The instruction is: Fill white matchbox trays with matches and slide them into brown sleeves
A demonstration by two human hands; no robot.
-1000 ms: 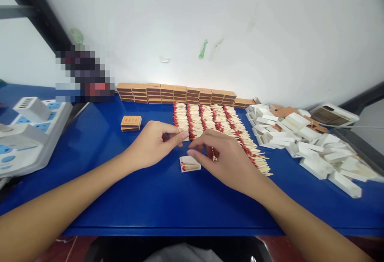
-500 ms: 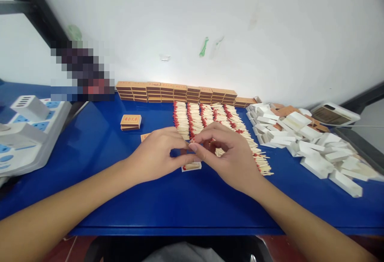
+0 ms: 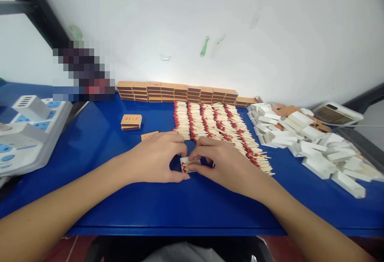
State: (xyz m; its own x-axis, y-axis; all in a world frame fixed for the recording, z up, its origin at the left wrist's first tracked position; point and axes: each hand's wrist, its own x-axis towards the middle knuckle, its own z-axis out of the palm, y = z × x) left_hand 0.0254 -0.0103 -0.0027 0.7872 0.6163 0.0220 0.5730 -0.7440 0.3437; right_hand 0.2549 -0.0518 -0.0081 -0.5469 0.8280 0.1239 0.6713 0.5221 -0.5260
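1. Small white tray (image 3: 185,159) lies on the blue tabletop (image 3: 150,206), between the two hands; matches (image 3: 186,168) lie inside, red heads toward its left end.
2. Left hand (image 3: 159,156): thumb and fingers well spread in a C about the tray's left end, thumb tip by the near edge, fingers toward the far side. No object visible in the gap; contact with the tray wall unclear.
3. Right hand (image 3: 225,158): thumb and fingers curled over the tray's right part, tips a little apart at the matches. Cannot tell whether they have hold of anything.
4. Tray, judged by look: thin card, very light, apt to skid at a nudge. Walls probably buckle under a hard squeeze; best held lightly by the two long sides, or steadied at one end.
5. Matches: thin, stiff, light; likely to snap if bent, heads likely to chip if rubbed. Best taken by the plain wooden shafts, in a loose pinch.
6. Beyond the hands: loose match rows (image 3: 196,120), close-packed; shafts probably roll and cross when brushed.
7. Orange box (image 3: 149,135) partly hidden behind the left hand; card too, presumably crushable, best gripped at the edges.
8. Off to the right, a heap of white trays (image 3: 318,166), loosely tumbled.
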